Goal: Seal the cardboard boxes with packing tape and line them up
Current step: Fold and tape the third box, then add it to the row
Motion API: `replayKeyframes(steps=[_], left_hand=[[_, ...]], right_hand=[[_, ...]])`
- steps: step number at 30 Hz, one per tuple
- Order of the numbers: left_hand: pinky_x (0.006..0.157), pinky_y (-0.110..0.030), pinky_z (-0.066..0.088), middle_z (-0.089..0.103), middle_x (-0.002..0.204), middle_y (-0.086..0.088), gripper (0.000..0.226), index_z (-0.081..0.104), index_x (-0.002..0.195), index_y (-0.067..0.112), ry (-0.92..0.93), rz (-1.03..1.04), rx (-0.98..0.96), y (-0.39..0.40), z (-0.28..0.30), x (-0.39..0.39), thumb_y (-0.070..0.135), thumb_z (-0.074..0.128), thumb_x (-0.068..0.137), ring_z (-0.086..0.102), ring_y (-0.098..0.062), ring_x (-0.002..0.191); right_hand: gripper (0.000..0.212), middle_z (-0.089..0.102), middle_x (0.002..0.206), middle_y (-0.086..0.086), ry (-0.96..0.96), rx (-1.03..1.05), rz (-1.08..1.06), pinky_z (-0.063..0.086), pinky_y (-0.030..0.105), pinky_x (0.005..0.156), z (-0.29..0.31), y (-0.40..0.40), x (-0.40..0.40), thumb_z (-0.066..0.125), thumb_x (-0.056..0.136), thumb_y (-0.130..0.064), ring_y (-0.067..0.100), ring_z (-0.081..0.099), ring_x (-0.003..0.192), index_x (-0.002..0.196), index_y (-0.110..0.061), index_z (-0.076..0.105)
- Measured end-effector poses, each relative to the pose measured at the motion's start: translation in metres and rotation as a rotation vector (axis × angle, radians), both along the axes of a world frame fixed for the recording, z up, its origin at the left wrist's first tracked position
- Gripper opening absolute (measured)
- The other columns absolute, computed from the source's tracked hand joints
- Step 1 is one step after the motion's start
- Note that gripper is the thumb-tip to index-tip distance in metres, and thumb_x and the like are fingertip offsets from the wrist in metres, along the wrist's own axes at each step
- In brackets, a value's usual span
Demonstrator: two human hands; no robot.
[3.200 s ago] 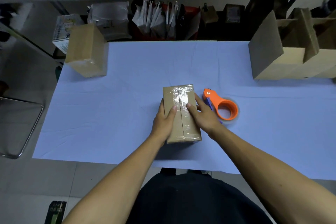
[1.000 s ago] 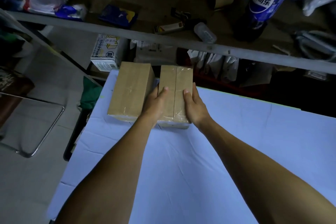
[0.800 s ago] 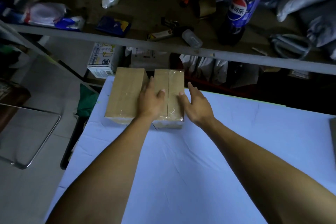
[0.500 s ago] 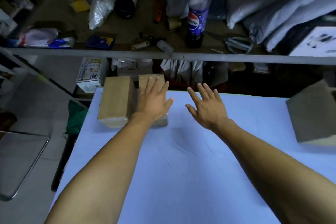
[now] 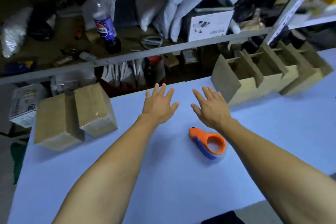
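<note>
Both hands hang over the table (image 5: 163,178) with fingers straight and spread, holding nothing: the left hand (image 5: 158,104) near the middle, the right hand (image 5: 211,107) beside it. The open boxes (image 5: 254,78) stand in a row at the far right, their flaps up, and the nearest lies just past the right fingertips, so the right hand is the closer one. The row's long axis seems to run rightward along the back edge, though blur smears it. The dispenser (image 5: 209,142) lies below the right wrist. Two sealed boxes (image 5: 72,116) sit side by side, touching, at the far left.

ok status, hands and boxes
Left hand and right hand open, holding nothing. Two sealed boxes side by side. Tape dispenser lies between the forearms.
</note>
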State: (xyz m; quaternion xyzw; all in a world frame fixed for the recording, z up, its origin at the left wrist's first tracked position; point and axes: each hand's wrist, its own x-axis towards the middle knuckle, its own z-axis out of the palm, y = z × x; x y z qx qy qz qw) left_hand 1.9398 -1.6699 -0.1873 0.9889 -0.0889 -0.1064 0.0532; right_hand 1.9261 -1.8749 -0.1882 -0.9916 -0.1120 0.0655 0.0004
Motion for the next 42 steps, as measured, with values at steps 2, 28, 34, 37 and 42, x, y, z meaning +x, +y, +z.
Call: replayKeyframes(steps=[2, 28, 34, 37, 42], left_hand=[[0.121, -0.056, 0.005, 0.006, 0.167, -0.005, 0.066, 0.016, 0.158, 0.028, 0.023, -0.034, -0.004, -0.035, -0.003, 0.002, 0.059, 0.028, 0.101, -0.002, -0.029, 0.153], [0.102, -0.036, 0.042, 0.056, 0.140, -0.011, 0.054, 0.035, 0.153, 0.014, -0.028, 0.367, -0.458, -0.297, -0.021, 0.090, 0.022, 0.050, 0.102, 0.052, -0.029, 0.126], [0.098, -0.036, 0.049, 0.066, 0.126, -0.012, 0.043, 0.055, 0.141, 0.014, -0.118, 0.423, -0.457, -0.287, -0.017, 0.073, 0.007, 0.048, 0.099, 0.062, -0.029, 0.112], [0.093, -0.032, 0.048, 0.069, 0.121, -0.010, 0.043, 0.059, 0.136, 0.012, -0.174, 0.387, -0.476, -0.271, -0.024, 0.038, 0.006, 0.053, 0.095, 0.064, -0.028, 0.106], [0.082, -0.030, 0.047, 0.065, 0.114, -0.006, 0.053, 0.054, 0.141, 0.014, -0.219, 0.354, -0.556, -0.256, -0.038, -0.013, 0.006, 0.056, 0.089, 0.063, -0.023, 0.097]], right_hand=[[0.062, 0.013, 0.164, 0.012, -0.004, 0.005, -0.032, 0.018, 0.047, 0.117, -0.003, -0.032, -0.002, 0.029, 0.104, -0.050, 0.029, 0.010, 0.151, 0.158, -0.025, 0.013], [0.051, 0.034, 0.157, 0.010, -0.054, 0.162, 0.054, 0.025, 0.043, 0.114, -0.020, -0.247, 0.087, 0.048, 0.096, -0.019, 0.031, 0.026, 0.145, 0.146, -0.007, 0.043], [0.032, 0.062, 0.127, 0.013, -0.189, 0.355, 0.088, 0.047, 0.042, 0.092, -0.027, -0.243, 0.075, 0.058, 0.090, -0.011, 0.035, 0.053, 0.109, 0.119, 0.000, 0.066], [0.026, 0.066, 0.105, 0.007, -0.259, 0.508, 0.086, 0.054, 0.038, 0.074, -0.033, -0.240, 0.052, 0.063, 0.088, -0.008, 0.030, 0.057, 0.095, 0.113, -0.003, 0.067], [0.053, 0.054, 0.132, -0.002, -0.010, 0.734, -0.144, 0.047, 0.032, 0.085, -0.051, -0.227, 0.026, 0.055, 0.093, -0.026, 0.018, 0.053, 0.116, 0.144, -0.020, 0.042]])
